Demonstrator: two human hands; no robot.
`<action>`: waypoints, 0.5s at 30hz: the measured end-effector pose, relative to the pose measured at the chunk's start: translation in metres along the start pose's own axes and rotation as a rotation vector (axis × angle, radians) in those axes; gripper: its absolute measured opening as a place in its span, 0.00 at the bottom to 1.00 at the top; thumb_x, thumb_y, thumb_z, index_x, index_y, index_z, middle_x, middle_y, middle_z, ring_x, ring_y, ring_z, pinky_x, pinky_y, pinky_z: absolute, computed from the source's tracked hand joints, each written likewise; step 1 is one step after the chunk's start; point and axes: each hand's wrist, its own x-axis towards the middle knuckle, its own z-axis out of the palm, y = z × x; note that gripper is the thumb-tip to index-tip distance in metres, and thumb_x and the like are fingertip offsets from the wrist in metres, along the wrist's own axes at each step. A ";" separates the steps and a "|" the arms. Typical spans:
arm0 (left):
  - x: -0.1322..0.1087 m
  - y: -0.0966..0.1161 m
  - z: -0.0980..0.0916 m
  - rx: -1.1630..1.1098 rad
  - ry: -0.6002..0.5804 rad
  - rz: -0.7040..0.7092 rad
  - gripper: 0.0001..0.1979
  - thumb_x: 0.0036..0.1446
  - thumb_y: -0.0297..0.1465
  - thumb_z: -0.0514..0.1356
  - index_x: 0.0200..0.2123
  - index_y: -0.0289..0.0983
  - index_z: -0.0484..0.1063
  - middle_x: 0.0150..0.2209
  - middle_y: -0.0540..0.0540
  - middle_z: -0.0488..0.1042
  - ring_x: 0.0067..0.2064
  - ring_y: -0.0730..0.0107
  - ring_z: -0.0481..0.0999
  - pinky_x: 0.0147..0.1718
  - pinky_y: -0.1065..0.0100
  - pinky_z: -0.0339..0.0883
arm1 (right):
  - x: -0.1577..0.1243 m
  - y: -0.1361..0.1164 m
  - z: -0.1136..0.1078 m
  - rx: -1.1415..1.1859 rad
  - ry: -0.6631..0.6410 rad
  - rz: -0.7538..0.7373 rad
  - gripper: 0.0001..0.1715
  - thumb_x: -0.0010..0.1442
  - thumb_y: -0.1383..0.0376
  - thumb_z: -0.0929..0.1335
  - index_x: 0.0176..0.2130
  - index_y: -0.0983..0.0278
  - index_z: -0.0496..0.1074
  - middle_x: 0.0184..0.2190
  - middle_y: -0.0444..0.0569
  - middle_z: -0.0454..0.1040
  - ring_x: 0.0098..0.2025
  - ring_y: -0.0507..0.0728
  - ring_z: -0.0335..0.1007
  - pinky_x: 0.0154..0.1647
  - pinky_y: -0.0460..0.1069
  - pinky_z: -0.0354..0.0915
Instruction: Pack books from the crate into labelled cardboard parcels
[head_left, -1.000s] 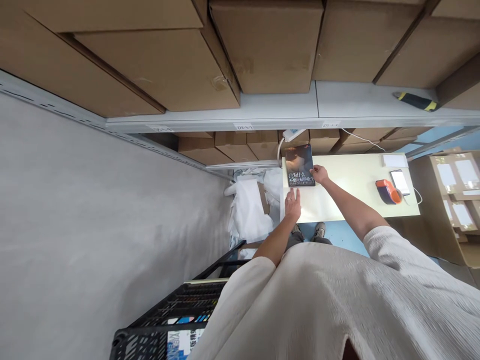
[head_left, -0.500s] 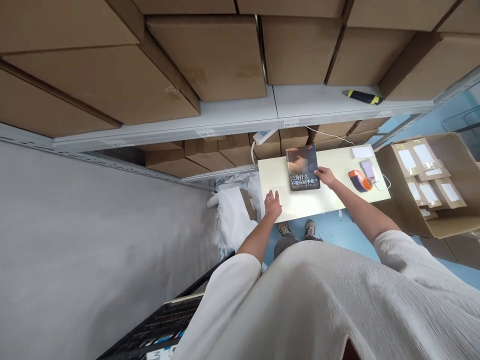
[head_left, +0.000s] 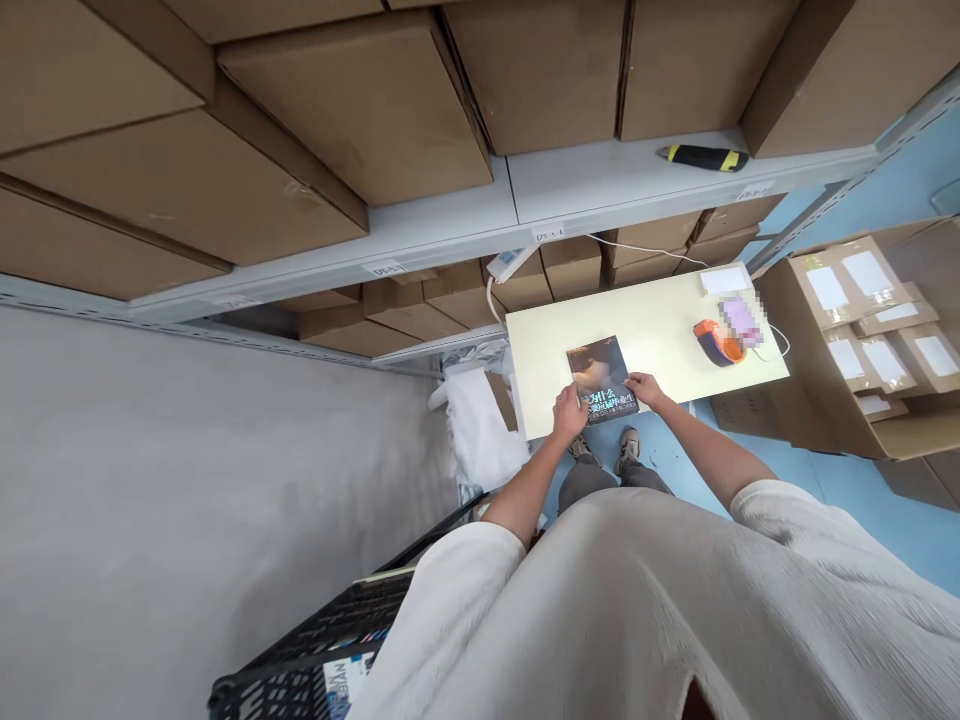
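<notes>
Dark-covered book (head_left: pixel 606 372) has moved nearer. Left hand (head_left: pixel 570 410), hiding part of the title (head_left: pixel 604 400), and right hand (head_left: pixel 646 389) pinch its sides.

Blk/ylw cutter (head_left: pixel 703 158) on shelf (head_left: pixel 577 185) w/ cdbd boxes (head_left: pixel 540 75); pwr strip (head_left: pixel 507 264) (white) below.

The book (head_left: pixel 602 362) has a smooth paper cover, slightly glossy. The desk (head_left: pixel 664 320) appears smooth, with sheen; boxes (head_left: pixel 367 110), matt cardboard; shelf (head_left: pixel 600 175), smooth metal; crate (head_left: pixel 292 662), plastic; shirt (head_left: pixel 585 590), matt textured cloth.
</notes>
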 end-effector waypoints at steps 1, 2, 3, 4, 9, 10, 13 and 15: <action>0.000 0.006 0.005 -0.004 -0.013 0.002 0.34 0.73 0.37 0.55 0.79 0.39 0.56 0.75 0.33 0.65 0.74 0.46 0.67 0.71 0.50 0.64 | 0.002 0.003 -0.001 -0.024 0.027 0.025 0.11 0.57 0.56 0.73 0.34 0.62 0.77 0.29 0.43 0.77 0.39 0.58 0.73 0.45 0.50 0.69; -0.001 0.012 0.010 0.000 -0.024 -0.006 0.35 0.73 0.37 0.56 0.79 0.39 0.56 0.76 0.32 0.64 0.75 0.45 0.66 0.71 0.51 0.64 | 0.003 0.006 -0.002 -0.046 0.059 0.049 0.09 0.57 0.59 0.73 0.37 0.62 0.78 0.32 0.45 0.79 0.41 0.59 0.75 0.48 0.50 0.70; -0.001 0.016 0.014 0.009 -0.034 -0.020 0.36 0.72 0.37 0.57 0.79 0.39 0.55 0.77 0.32 0.63 0.75 0.45 0.66 0.71 0.50 0.65 | 0.005 0.009 -0.004 -0.068 0.097 0.066 0.10 0.57 0.62 0.72 0.39 0.62 0.79 0.36 0.47 0.81 0.44 0.59 0.77 0.51 0.50 0.70; -0.001 0.019 0.016 0.022 -0.046 -0.037 0.38 0.71 0.37 0.59 0.80 0.38 0.54 0.77 0.31 0.61 0.76 0.43 0.65 0.70 0.50 0.65 | 0.006 0.012 -0.007 -0.092 0.140 0.080 0.12 0.57 0.64 0.71 0.43 0.62 0.79 0.41 0.49 0.82 0.48 0.60 0.78 0.55 0.51 0.70; -0.002 0.023 0.023 0.094 -0.095 -0.058 0.46 0.66 0.38 0.64 0.81 0.40 0.50 0.81 0.28 0.52 0.79 0.36 0.59 0.71 0.44 0.64 | 0.015 0.032 -0.025 -0.226 0.388 0.227 0.29 0.58 0.64 0.73 0.59 0.63 0.75 0.63 0.66 0.74 0.65 0.72 0.71 0.67 0.63 0.66; -0.002 0.022 0.024 0.102 -0.099 -0.057 0.47 0.65 0.38 0.65 0.82 0.41 0.49 0.81 0.28 0.51 0.79 0.35 0.58 0.71 0.43 0.64 | 0.018 0.035 -0.029 -0.233 0.413 0.265 0.30 0.58 0.62 0.74 0.59 0.63 0.74 0.64 0.68 0.72 0.66 0.74 0.69 0.68 0.65 0.66; -0.003 0.021 0.026 0.114 -0.096 -0.060 0.48 0.63 0.37 0.65 0.82 0.45 0.49 0.82 0.31 0.49 0.79 0.34 0.57 0.71 0.41 0.65 | 0.027 0.042 -0.035 -0.210 0.394 0.324 0.29 0.55 0.59 0.76 0.55 0.62 0.75 0.63 0.70 0.70 0.67 0.78 0.68 0.67 0.70 0.65; -0.003 0.022 0.026 0.120 -0.096 -0.064 0.49 0.63 0.37 0.66 0.82 0.47 0.49 0.83 0.33 0.48 0.79 0.34 0.57 0.70 0.41 0.65 | 0.032 0.044 -0.037 -0.201 0.348 0.346 0.26 0.51 0.59 0.78 0.49 0.62 0.75 0.60 0.70 0.71 0.65 0.79 0.70 0.65 0.71 0.67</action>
